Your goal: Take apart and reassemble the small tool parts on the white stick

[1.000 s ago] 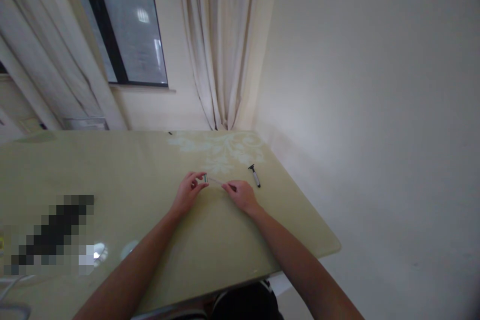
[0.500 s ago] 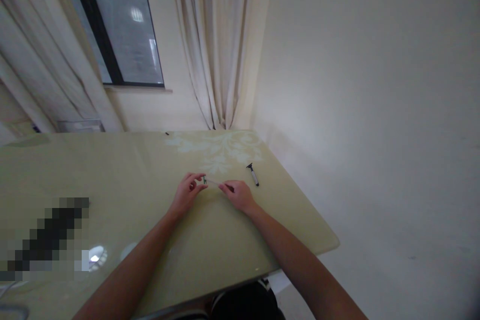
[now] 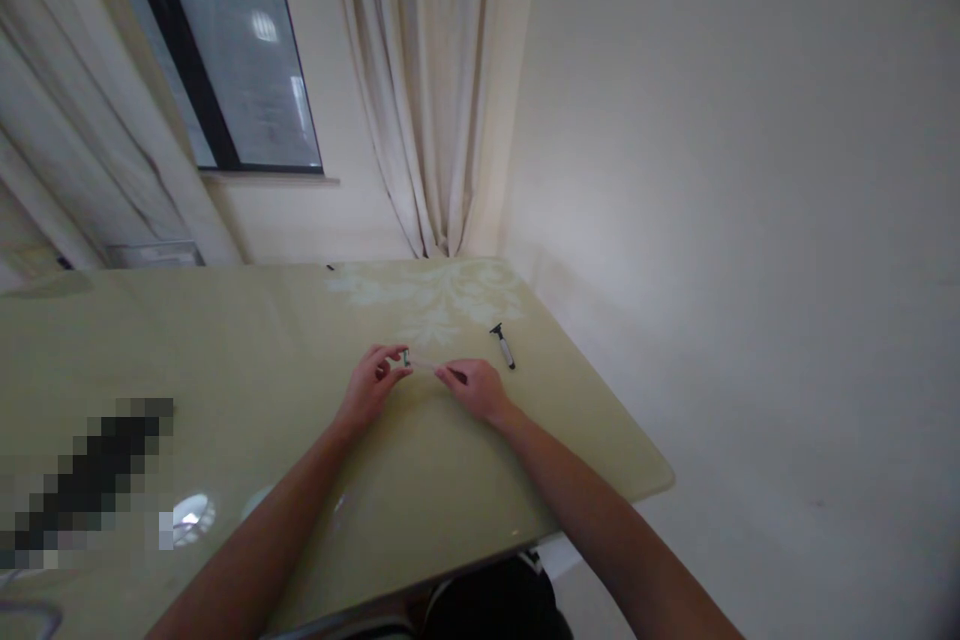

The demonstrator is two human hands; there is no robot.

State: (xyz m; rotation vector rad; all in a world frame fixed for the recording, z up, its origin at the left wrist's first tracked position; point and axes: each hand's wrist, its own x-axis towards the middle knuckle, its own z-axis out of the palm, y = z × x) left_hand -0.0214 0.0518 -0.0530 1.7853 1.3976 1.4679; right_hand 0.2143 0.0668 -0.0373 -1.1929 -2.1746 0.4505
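Observation:
A small razor-like piece with a green head and a thin pale handle (image 3: pixel 424 364) is held level just above the table, its fine details too small to make out. The thumb and fingertips of my left hand (image 3: pixel 370 385) pinch the green head (image 3: pixel 406 358) from its two ends. On the other side, my right hand (image 3: pixel 474 388) grips the far end of the pale handle, with its fingers curled in. A black and grey razor (image 3: pixel 505 347) lies on the table just beyond my right hand, touched by neither hand.
The glossy pale green table (image 3: pixel 465 480) ends on the right at a slanting edge beside a white wall (image 3: pixel 712 220). A pixelated dark shape (image 3: pixel 94 480) covers the left side. At the back are a curtain (image 3: pixel 427 100), a window (image 3: pixel 232 50) and a tiny dark bit (image 3: pixel 330 267).
The view has shifted slightly, so the scene sits a little further left. Both hands keep the same hold on the green-headed razor.

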